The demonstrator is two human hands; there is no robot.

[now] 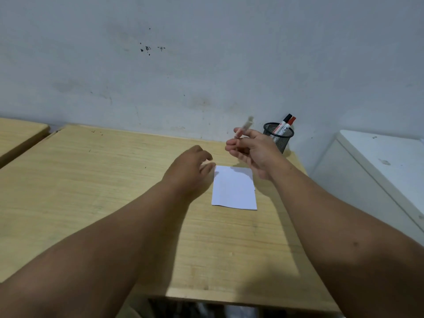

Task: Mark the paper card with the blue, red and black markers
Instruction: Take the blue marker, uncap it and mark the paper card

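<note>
The paper card [234, 188] is lying flat on the bench [91, 180], toward the far right corner, its surface looking blank as far as the view lets one tell. The left hand [190, 167] is hovering with loosely curled, empty fingers just beside the card's far left corner, perhaps touching the edge; contact is hard to judge. The right hand [251, 150] is raised above the card's far edge, gripping a marker [243, 129] between thumb and fingers. That marker is motion-blurred, so its colour and whether its cap is on cannot be read; since the black-capped marker [285, 122] and the red-capped marker [291, 123] are standing in the mesh pen holder [281, 138] at the bench's far right corner against the wall, it is probably the blue one.

The step in hand looks like readying this marker for a first stroke. To do it well, the left hand should be pressing the card's corner firmly to the bench so the light sheet is not sliding under the tip. If the cap is on, it needs pulling off first. The right hand should be settling its grip near the tip, then lowering onto open paper away from the pinning fingers.
</note>
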